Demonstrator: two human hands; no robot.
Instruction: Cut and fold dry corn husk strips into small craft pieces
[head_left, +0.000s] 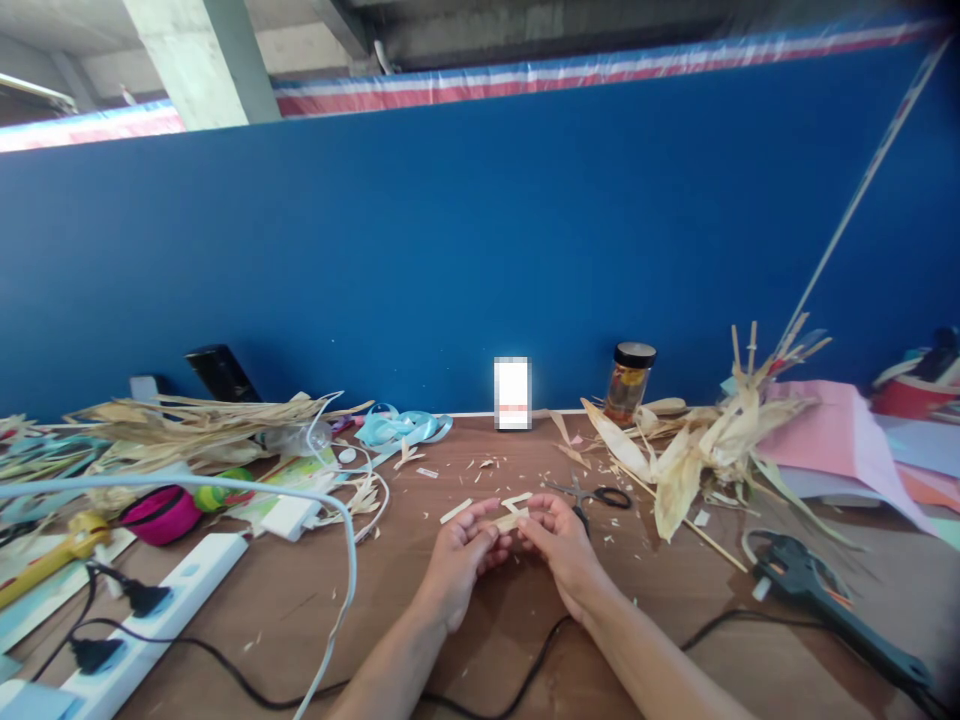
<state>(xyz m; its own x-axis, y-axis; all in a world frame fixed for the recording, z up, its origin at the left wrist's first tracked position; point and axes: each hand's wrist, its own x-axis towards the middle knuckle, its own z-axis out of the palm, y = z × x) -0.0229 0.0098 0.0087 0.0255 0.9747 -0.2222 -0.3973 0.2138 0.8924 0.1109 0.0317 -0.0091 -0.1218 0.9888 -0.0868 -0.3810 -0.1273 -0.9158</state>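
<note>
My left hand (463,558) and my right hand (561,548) are close together over the middle of the brown table. Between their fingertips is a short, pale strip of corn husk (510,521), pinched at both ends. A second pale strip (517,501) shows just beyond it, near the right fingers; whether it is held or lying on the table I cannot tell. Another cut strip (456,511) lies beside my left fingers. Scissors (611,497) with dark handles rest just beyond my right hand, partly hidden by it.
Right: dried corn husks (679,490), a lidded jar (630,385), pink paper (817,430) and a glue gun (832,605) with its cord. Left: a white power strip (176,605), cables, blue ribbon (401,427) and a husk pile (202,420). A bright-screened device (513,393) stands against the blue partition (450,240).
</note>
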